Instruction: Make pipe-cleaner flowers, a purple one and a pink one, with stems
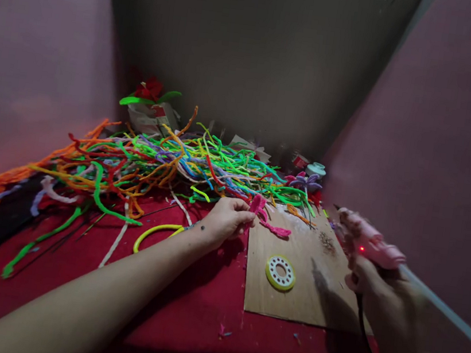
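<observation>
My left hand (229,222) pinches a pink pipe-cleaner piece (259,204) bent into petal-like loops, held over the left edge of a wooden board (258,298). One pink strip of it stretches to the right above the board. My right hand (377,288) is wrapped round a pink hot glue gun (377,241) at the right. Its red light is on, a clear glue stick (446,305) juts from its back, and its dark nozzle points up and left, apart from the pink piece. The right hand is partly blurred.
A large tangle of colourful pipe cleaners (164,158) covers the back of the red cloth (182,320). On the board lies a white-and-yellow tape spool (280,273). A purple flower (304,181) and a small jar (315,170) stand behind. Yellow-handled scissors (154,229) lie beneath my left forearm.
</observation>
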